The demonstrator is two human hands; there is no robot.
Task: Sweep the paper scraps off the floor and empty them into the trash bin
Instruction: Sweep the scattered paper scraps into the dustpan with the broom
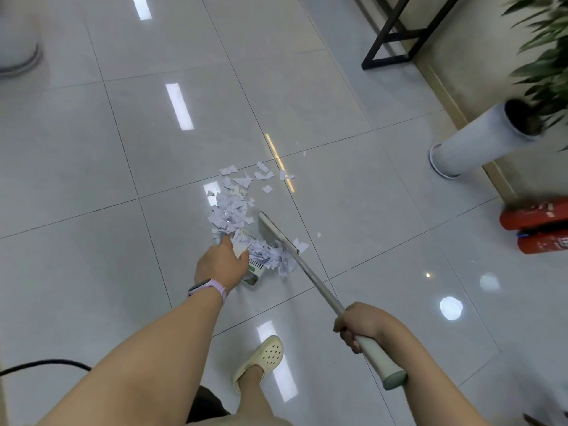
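Nearest, a cream perforated clog [261, 361] on one foot, standing on the glossy tiled floor [92, 179]. At lower right, right hand [358, 325] curled tight around the broom [310, 272], just above its pale green grip. Long axis of the broom running from lower right up to upper left, flat head [276, 232] down on the tile and pointing away, toward the paper. At centre, left hand [222, 261], with a lilac watch band [212, 289] on the wrist, reaching down and holding the rim of a small clear dustpan [250, 259]; fingers partly hidden behind it, so exact grip hard to make out. Dustpan low on the floor, just left of the broom head, half covered with paper scraps [230, 207]. Most scraps heaped beyond the pan, a few loose ones farther out. Further right, red fire extinguishers [534, 224] lying near the wall, a tall white planter [479, 139] with blurred leaves cut off by the edge, then a black metal frame [390, 38].
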